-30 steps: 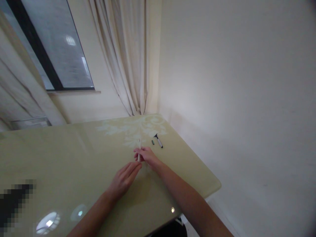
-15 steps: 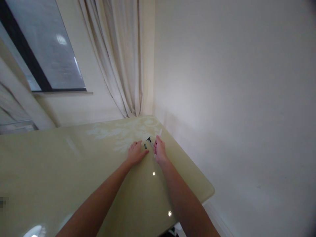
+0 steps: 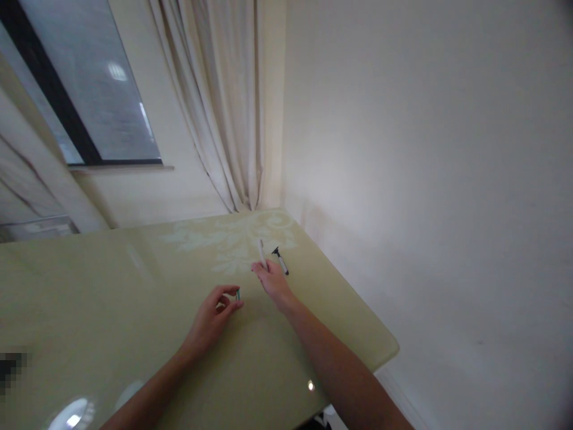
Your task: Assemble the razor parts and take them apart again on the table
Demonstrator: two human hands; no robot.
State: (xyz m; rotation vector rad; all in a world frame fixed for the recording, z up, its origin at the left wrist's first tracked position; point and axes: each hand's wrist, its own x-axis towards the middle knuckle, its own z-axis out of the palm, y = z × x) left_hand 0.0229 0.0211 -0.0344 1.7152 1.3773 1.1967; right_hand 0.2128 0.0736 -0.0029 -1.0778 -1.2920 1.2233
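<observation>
My left hand [image 3: 212,313] hovers just above the glossy yellow-green table [image 3: 111,298], pinching a small dark piece [image 3: 238,294] between thumb and forefinger. My right hand [image 3: 272,280] is further out and closed on a thin white stick [image 3: 262,253] that points away from me. A razor [image 3: 281,261] with a black head and a white-and-black handle lies on the table just to the right of that hand, apart from it.
The table's right edge [image 3: 358,310] runs close to a plain white wall. A cream curtain [image 3: 224,101] hangs in the far corner, with a dark window [image 3: 85,83] to its left. A pixelated dark patch [image 3: 11,367] sits at the table's near left.
My left hand picked the small dark piece up off the table beside the razor and drew back toward me. My right hand shifted left of the razor, still holding the white stick.
</observation>
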